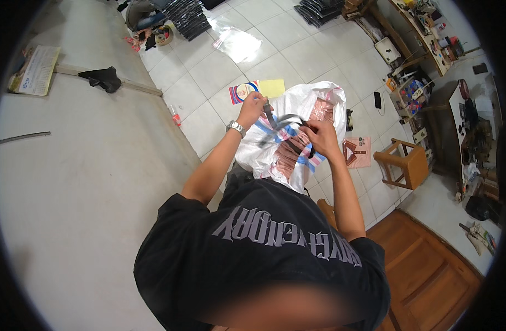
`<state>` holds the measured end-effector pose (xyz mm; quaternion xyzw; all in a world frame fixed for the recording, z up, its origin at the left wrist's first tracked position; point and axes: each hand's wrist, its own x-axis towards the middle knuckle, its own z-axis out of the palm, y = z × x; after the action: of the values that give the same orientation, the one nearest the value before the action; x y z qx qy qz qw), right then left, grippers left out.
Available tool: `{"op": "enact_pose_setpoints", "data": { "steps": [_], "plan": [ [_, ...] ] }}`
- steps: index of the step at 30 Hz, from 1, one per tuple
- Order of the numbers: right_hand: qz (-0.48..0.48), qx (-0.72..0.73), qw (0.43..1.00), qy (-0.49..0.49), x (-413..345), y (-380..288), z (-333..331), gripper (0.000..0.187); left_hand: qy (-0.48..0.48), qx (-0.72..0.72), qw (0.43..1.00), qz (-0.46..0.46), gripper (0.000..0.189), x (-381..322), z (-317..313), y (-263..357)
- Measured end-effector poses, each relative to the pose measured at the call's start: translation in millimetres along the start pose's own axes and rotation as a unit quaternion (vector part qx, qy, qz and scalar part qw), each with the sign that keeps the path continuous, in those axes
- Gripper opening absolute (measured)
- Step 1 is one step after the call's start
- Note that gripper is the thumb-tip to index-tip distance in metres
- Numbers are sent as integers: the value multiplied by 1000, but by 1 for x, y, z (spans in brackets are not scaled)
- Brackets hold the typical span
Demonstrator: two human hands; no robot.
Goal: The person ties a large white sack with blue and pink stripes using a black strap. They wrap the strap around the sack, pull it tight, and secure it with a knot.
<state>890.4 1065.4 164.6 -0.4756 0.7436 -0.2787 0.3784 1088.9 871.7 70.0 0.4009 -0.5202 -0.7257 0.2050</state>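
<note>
A white woven sack (pixel 253 145) with blue and pink stripes lies before me, its opening showing pinkish-brown items in clear plastic (pixel 287 161). Above it, a black strap (pixel 292 118) loops between my hands, part of it blurred. My left hand (pixel 255 108), with a metal watch (pixel 235 129) at the wrist, pinches one part of the strap. At the sack's right side, my right hand (pixel 320 138) is closed around another part. Just beyond my left hand are a printed card (pixel 241 92) and a yellow sheet (pixel 272 87) on the tiles.
A wooden stool (pixel 406 163), a flat pink package (pixel 362 153) and a phone (pixel 377 100) are to the right. Stacks of black plastic packages (pixel 189 18) stand far ahead, near clear plastic bags (pixel 238 43). A wall (pixel 91 165) borders the left, a cluttered workbench (pixel 433 37) the right.
</note>
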Motion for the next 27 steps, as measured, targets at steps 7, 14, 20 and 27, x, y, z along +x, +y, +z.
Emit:
{"op": "enact_pose_setpoints", "data": {
  "steps": [7,14,20,27],
  "plan": [
    [53,350,934,-40,57,9,65,17,13,45,993,105,24,-5,19,15],
    [-74,359,929,58,58,9,113,19,15,95,987,127,22,-17,33,12],
    [15,214,976,24,65,21,87,19,-2,59,997,50,7,-3,9,5],
    [-13,65,997,38,65,18,85,27,-335,105,931,-102,27,-13,0,-11]
  ]
}}
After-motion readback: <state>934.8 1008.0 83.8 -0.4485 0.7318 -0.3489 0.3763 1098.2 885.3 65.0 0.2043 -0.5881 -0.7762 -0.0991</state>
